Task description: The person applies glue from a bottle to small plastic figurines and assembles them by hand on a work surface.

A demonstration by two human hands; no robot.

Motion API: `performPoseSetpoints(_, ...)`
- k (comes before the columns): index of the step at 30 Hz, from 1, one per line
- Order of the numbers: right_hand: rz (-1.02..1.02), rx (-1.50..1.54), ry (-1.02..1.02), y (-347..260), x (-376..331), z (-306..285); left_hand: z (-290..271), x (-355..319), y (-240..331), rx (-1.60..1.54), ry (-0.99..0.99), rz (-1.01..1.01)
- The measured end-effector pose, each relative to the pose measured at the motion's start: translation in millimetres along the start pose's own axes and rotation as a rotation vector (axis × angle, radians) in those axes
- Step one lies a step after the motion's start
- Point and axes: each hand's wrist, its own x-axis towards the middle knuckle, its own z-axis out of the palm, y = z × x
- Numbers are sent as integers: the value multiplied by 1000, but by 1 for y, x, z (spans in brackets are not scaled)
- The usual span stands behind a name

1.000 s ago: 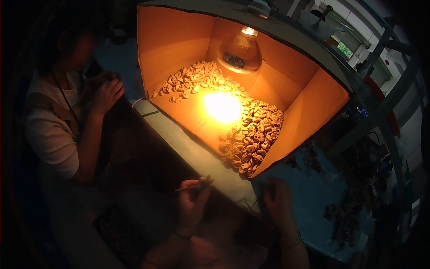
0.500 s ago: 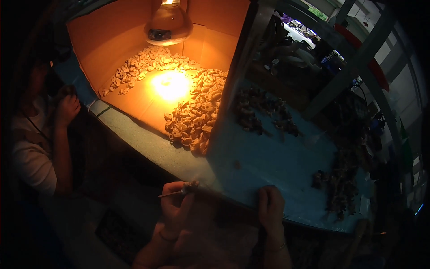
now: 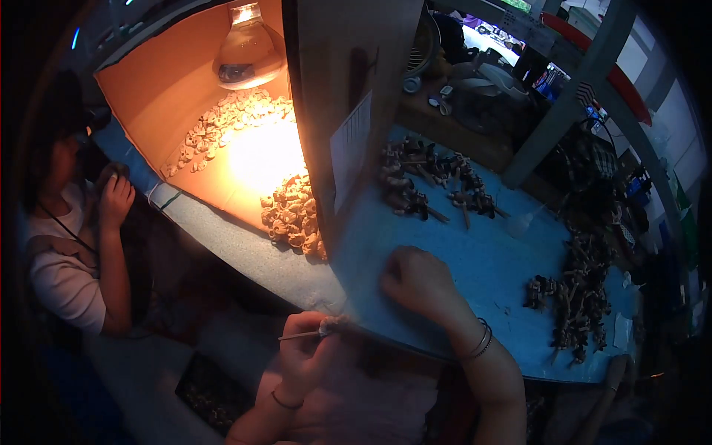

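Observation:
My left hand is closed on a thin stick with a small pale, lumpy piece at its end, close to the table's front edge. My right hand reaches over the blue tabletop, beside the cardboard wall. Its fingers curl under, and whatever they hold, if anything, is hidden. Beyond the wall, under a glowing heat lamp, many small pale pieces with holes lie heaped on cardboard.
A tall cardboard box surrounds the lamp. Dark clusters of small pieces on sticks lie along the right; more clusters sit at the back. At the left sits another person, one hand raised. Another person's hand rests at the right edge.
My right hand has moved forward and left across the blue tabletop towards the cardboard. My left hand keeps its hold on the stick. The view has turned slightly, and the picture is brighter.

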Motion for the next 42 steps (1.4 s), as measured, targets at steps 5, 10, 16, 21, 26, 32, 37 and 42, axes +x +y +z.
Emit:
performPoseSetpoints(5,-75,494,-11,-5,-18,-11,6,5,7,-79,-29,-87)
performPoseSetpoints(10,-148,794,227,-7,-47,4,24,10,13,-302,-208,-301)
performPoseSetpoints(16,-310,799,402,-5,-73,3,32,4,16,-448,-263,-331)
performPoseSetpoints(21,-527,640,461,-6,-76,-6,39,-1,25,-512,-236,-430)
performPoseSetpoints(26,-623,593,452,-7,-82,-13,41,-4,31,-619,-320,-519)
performPoseSetpoints(32,-714,509,398,-3,-83,-30,29,5,40,-453,-499,-431)
performPoseSetpoints(37,-723,594,397,-8,-84,-26,38,0,36,-774,-531,-584)
performPoseSetpoints(42,-732,569,439,-3,-89,-23,43,0,46,-272,-375,-133)
